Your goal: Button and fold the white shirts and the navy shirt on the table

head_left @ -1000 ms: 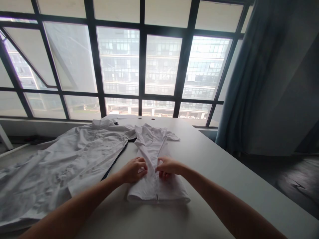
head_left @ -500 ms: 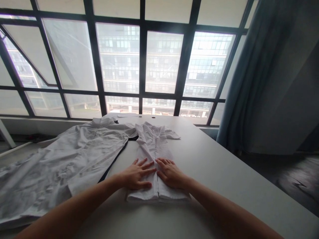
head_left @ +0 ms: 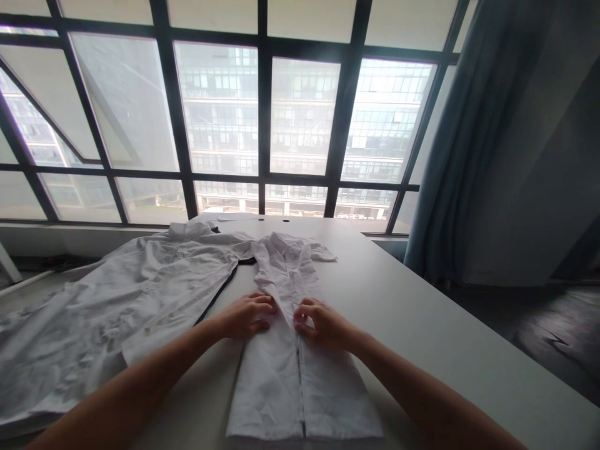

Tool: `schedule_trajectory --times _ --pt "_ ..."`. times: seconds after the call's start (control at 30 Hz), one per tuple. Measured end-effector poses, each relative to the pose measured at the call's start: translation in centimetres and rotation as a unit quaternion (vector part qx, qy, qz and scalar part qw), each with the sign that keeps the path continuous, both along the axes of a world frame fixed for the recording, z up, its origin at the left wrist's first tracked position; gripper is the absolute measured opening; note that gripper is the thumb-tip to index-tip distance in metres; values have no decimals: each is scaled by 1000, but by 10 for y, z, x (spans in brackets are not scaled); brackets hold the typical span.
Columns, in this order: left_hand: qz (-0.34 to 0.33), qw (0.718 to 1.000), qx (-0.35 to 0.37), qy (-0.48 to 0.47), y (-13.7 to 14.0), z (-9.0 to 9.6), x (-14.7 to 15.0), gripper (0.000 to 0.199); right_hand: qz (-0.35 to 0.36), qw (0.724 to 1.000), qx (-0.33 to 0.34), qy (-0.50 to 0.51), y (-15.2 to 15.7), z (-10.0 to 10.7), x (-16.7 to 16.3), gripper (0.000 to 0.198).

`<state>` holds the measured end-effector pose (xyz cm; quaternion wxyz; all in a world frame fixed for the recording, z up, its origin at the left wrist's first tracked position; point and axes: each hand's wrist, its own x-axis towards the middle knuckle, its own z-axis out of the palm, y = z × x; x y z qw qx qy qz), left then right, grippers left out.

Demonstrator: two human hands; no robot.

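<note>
A white short-sleeved shirt lies lengthwise in front of me, its sides folded in toward a middle seam. The collar end is at the far side and the straight lower edge is close to me. My left hand grips cloth on the left half, fingers curled. Just right of the seam, my right hand pinches the same shirt between thumb and fingertips. The cloth under both hands is partly hidden.
Left of the shirt, a larger rumpled white garment is spread out, with a dark edge beneath it. Both lie on a white table. Framed windows rise behind, and a blue-grey curtain hangs at the right.
My hands were flat with fingers stretched out; now they are curled on the cloth. The shirt's lower part now reaches farther toward me, while its collar end stays about where it was.
</note>
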<state>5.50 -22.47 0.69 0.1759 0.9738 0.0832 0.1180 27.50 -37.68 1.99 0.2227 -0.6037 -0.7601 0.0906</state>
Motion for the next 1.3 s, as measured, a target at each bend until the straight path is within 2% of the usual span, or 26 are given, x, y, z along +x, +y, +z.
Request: schedule_trajectory --times 0.07,0.13,0.23,0.3,0.4,0.5,0.57,0.63,0.7,0.9,1.13,1.23,1.3 --pt "4 999 43 21 -1 -2 0 45 10 1000 10 -25 1 -2 -1 18" --pt "-11 998 51 44 -7 3 -1 48 23 999 0 -41 -1 2 -2 19" --pt "-65 997 26 45 -15 16 -1 32 42 997 -47 -51 -7 13 -7 16" --pt "-81 996 -1 34 -13 22 2 20 30 996 -60 -52 -10 17 -11 18" --pt "-3 999 34 -7 7 21 10 18 12 998 -34 -47 -11 15 -18 23" --pt "70 989 128 -21 36 16 19 38 16 998 -24 -55 -9 10 -22 33" --pt "64 983 169 7 52 16 23 42 10 998 -23 -62 -9 7 -23 38" --pt "41 981 186 33 63 20 28 29 8 998 -17 -63 -10 7 -23 38" --pt "18 981 186 46 70 27 33 21 14 998 -12 -62 -11 7 -23 37" --pt "-16 987 161 17 80 43 68 21 -22 999 -22 -38 -9 5 -21 38" --pt "-43 986 147 61 73 30 118 15 -81 996 16 -44 -11 10 -21 31" --pt "-37 988 136 65 74 21 127 20 -31 998 8 -62 -11 8 -20 26" --pt "-27 988 136 64 78 16 129 25 17 997 0 -72 -8 3 -20 38"
